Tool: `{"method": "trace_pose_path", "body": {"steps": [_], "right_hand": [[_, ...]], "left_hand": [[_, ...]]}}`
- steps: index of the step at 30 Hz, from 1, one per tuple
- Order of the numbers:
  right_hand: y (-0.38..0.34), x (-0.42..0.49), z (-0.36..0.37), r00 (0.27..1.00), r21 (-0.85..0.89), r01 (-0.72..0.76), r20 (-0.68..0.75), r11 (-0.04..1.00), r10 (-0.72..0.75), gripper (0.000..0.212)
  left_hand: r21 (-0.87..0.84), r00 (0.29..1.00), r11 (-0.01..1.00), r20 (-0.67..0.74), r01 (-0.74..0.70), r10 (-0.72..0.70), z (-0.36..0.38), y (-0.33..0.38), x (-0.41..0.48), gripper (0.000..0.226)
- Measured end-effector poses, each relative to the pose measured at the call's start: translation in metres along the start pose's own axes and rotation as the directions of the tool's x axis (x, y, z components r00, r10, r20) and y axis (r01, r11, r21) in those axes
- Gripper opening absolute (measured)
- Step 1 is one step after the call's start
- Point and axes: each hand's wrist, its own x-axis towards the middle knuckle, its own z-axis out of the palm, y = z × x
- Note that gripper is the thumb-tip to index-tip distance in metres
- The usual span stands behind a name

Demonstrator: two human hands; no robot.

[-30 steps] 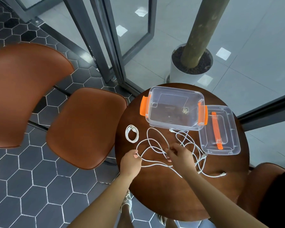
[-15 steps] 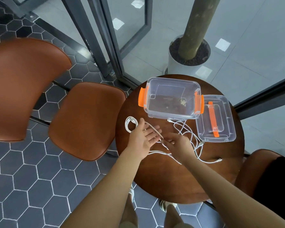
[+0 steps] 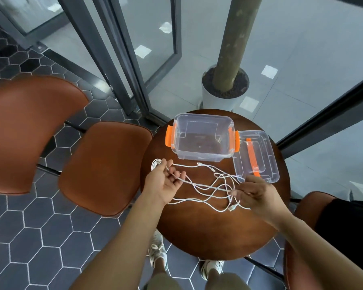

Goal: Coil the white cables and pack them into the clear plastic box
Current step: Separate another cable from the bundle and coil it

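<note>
One coiled cable [image 3: 155, 164] sits beside my left hand [image 3: 166, 183]; the loose white cables [image 3: 210, 190] sprawl tangled on the surface [image 3: 208, 229] before the clear plastic box [image 3: 201, 120], which looks unpacked. My left fingers curl round one strand and my right hand [image 3: 257, 196] pinches it. Both hands were close together a moment ago and have now spread apart.

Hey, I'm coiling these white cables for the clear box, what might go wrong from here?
1. The loose white cables cross in several loops between your left hand and right hand; pulling apart may knot them.
2. The coiled cable lies at the table edge by your left hand and might get swept off.
3. Your right hand is near the lid; a tug could nudge it.
</note>
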Motion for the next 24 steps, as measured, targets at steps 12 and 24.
{"method": "trace_pose_path", "body": {"steps": [12,24], "right_hand": [[-0.073,0.078,0.034,0.836,0.695,-0.542,0.384,0.473,0.393,0.035],[-0.112,0.038,0.004,0.902,0.532,-0.423,0.321,0.733,0.288,0.014]], "left_hand": [[0.57,0.948,0.794,0.318,-0.211,0.023,0.01,-0.047,-0.046,0.023],[0.198,0.947,0.98,0.313,0.013,-0.075,0.029,-0.003,-0.035,0.046]]}}
